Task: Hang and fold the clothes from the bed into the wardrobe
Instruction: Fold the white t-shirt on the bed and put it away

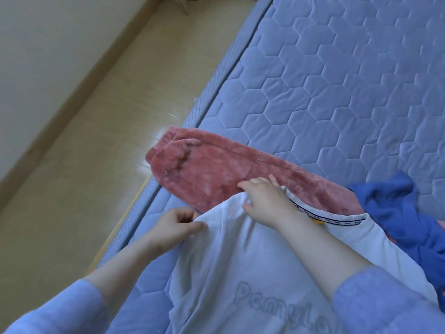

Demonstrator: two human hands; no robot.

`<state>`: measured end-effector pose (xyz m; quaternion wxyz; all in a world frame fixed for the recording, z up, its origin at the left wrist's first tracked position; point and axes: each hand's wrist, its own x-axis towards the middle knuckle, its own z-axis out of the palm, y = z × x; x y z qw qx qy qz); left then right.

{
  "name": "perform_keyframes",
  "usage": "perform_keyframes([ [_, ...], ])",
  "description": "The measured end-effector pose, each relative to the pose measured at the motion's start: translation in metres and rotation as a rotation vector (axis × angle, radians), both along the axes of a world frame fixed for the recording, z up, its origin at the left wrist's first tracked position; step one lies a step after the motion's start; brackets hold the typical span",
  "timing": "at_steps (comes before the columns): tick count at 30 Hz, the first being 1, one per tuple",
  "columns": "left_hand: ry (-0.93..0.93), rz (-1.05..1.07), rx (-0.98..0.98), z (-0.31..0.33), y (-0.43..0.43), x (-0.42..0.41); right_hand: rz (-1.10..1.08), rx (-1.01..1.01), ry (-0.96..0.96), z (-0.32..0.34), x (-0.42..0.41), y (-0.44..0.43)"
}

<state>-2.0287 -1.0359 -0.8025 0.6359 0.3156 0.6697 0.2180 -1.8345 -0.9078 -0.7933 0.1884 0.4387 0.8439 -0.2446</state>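
Head view. White T-shirt lies flat on the blue quilted bed, near the bed's left edge, collar pointing away from the person; raised lettering shows on the chest. Left grip: clenched on the shirt's edge at the shoulder, cloth pinched between thumb and curled fingers. Right grip: grasping a bunched fold of the same shirt just beside the collar. Pink fleece garment lies crosswise beyond the shirt, touching it, one end overhanging the bed edge above the floor. Crumpled blue garment sits at right, overlapping the pink one.
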Motion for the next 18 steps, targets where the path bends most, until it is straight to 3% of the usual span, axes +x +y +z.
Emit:
perform_keyframes([
  [4, -0.286, 0.047, -0.12, 0.009, -0.004, 0.011, 0.061, 0.027, -0.039, 0.008, 0.003, 0.009],
  [10, -0.342, 0.004, -0.128, 0.01, -0.007, 0.034, 0.018, 0.127, -0.029, 0.006, 0.014, -0.001],
  [13, -0.108, -0.078, 0.022, 0.009, -0.005, 0.036, -0.055, 0.145, -0.022, 0.003, 0.017, -0.005],
  [16, 0.277, -0.305, 0.31, 0.013, -0.009, 0.013, -0.087, 0.174, -0.047, 0.001, 0.019, -0.005],
  [18, 0.448, -0.446, 0.395, 0.02, -0.009, -0.016, -0.127, 0.193, -0.051, 0.002, 0.017, -0.004],
])
